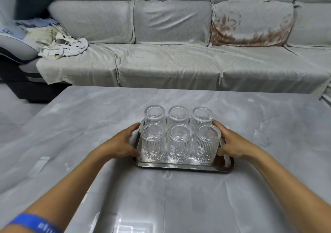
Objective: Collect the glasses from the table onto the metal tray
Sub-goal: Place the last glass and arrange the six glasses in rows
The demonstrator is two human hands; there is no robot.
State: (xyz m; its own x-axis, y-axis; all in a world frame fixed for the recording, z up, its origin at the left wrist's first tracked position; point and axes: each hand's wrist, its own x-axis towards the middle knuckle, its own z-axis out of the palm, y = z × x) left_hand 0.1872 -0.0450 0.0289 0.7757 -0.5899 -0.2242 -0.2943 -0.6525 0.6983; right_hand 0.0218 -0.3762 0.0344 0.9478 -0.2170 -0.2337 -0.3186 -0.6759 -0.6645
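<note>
Saw six glasses (180, 139) upside down in two tight rows on metal tray (182, 166), so none left on table (89, 125); I judged collecting done. Left hand (123, 143) and right hand (232, 145) curled around tray's sides, probably steadying load for lift

The six glasses (180, 136) are colourless and clear, marked with vertical ribbing and an embossed band near the bottom. The metal tray (182, 166) is shiny silver. The tabletop (89, 125) is veined in grey and white like marble. The sofa cover (170, 62) is pale grey with faint swirls; one cushion (250, 26) is printed with brown flowers. A blue wristband (35, 223) with white lettering is seen.
</note>
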